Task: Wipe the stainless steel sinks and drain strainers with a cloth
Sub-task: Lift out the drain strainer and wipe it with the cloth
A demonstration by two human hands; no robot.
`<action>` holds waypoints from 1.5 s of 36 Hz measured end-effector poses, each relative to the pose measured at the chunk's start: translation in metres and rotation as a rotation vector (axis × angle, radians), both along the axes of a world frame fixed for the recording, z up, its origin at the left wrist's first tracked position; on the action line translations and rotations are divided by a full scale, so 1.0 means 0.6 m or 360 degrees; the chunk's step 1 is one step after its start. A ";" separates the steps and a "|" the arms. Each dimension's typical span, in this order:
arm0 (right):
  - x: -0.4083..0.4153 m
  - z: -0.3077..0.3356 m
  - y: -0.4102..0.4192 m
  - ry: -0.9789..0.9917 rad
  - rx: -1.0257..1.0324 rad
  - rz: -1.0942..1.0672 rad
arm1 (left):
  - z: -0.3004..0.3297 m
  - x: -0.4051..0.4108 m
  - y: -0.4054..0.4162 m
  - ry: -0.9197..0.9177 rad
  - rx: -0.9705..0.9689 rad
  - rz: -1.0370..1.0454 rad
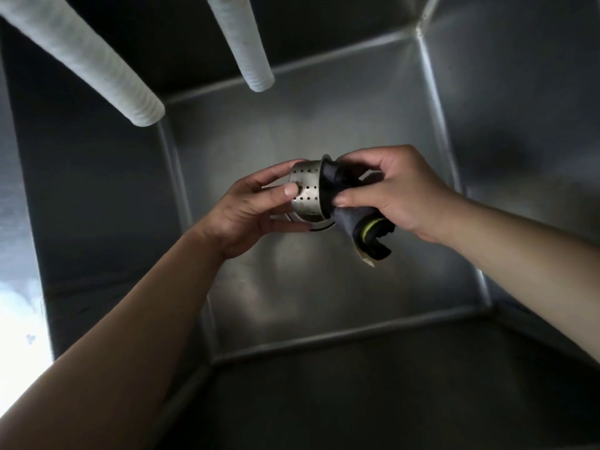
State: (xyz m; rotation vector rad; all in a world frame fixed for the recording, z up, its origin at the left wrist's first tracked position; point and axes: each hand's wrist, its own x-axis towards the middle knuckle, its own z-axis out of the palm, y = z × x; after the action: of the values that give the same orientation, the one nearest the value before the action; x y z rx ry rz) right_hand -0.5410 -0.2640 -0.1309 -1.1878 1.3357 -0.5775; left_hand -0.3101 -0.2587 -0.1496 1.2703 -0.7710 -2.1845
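Observation:
I look straight down into a deep stainless steel sink. Above its floor my left hand grips a perforated steel drain strainer, thumb on its holed wall and fingers curled behind it. The strainer lies on its side with the rim turned to the right. My right hand pinches a dark cloth with a green stripe and presses part of it into the strainer's open mouth. The remainder of the cloth hangs below that hand. The drain opening under the strainer is mostly hidden.
Two white ribbed hoses hang into the sink from the top, one hose at the left and another hose near the middle. Steel walls close in on all four sides. A bright patch shows at the left edge.

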 end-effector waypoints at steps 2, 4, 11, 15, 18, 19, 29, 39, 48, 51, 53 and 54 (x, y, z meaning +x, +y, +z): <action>0.012 0.005 0.006 0.0160 -0.0268 0.0023 | 0.006 -0.007 0.002 -0.0070 0.0050 0.0008; 0.016 0.011 0.012 0.0414 -0.0555 0.0151 | 0.013 -0.010 0.003 -0.0129 0.0140 -0.0030; 0.004 0.014 0.019 0.0714 -0.1441 0.0493 | 0.022 -0.004 0.004 0.0098 0.0409 -0.0092; -0.002 0.001 0.006 0.0647 -0.1103 0.0416 | 0.024 -0.018 -0.007 -0.0010 0.0468 -0.0029; 0.002 -0.012 -0.002 0.0347 -0.0556 0.0138 | 0.021 -0.030 -0.010 -0.0138 0.0245 0.0043; 0.003 -0.015 -0.004 0.0183 -0.0363 0.0062 | 0.021 -0.032 -0.009 -0.0180 0.0132 0.0053; -0.036 -0.044 0.035 -0.0989 0.1314 -0.0259 | 0.037 -0.018 -0.019 -0.0422 -0.0698 -0.0594; -0.002 0.003 0.025 0.0037 0.0042 -0.0027 | 0.027 -0.040 0.013 -0.0367 -0.0038 -0.0081; -0.001 0.011 0.013 0.0721 -0.1252 0.0649 | 0.019 -0.033 0.019 0.0135 0.0798 0.0117; -0.011 0.000 0.010 0.0727 -0.1319 0.0672 | 0.017 -0.035 0.009 0.0146 0.0968 0.0151; -0.020 -0.005 0.011 0.0712 -0.1238 0.0660 | 0.017 -0.043 0.004 0.0082 0.1007 0.0124; -0.024 -0.008 0.013 0.0692 -0.1176 0.0642 | 0.016 -0.047 0.004 0.0042 0.0990 0.0107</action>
State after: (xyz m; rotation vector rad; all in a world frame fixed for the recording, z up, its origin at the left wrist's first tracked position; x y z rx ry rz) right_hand -0.5554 -0.2559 -0.1357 -2.2284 1.2034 -0.5481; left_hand -0.3382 -0.2564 -0.1402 1.5106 -0.0150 -2.4701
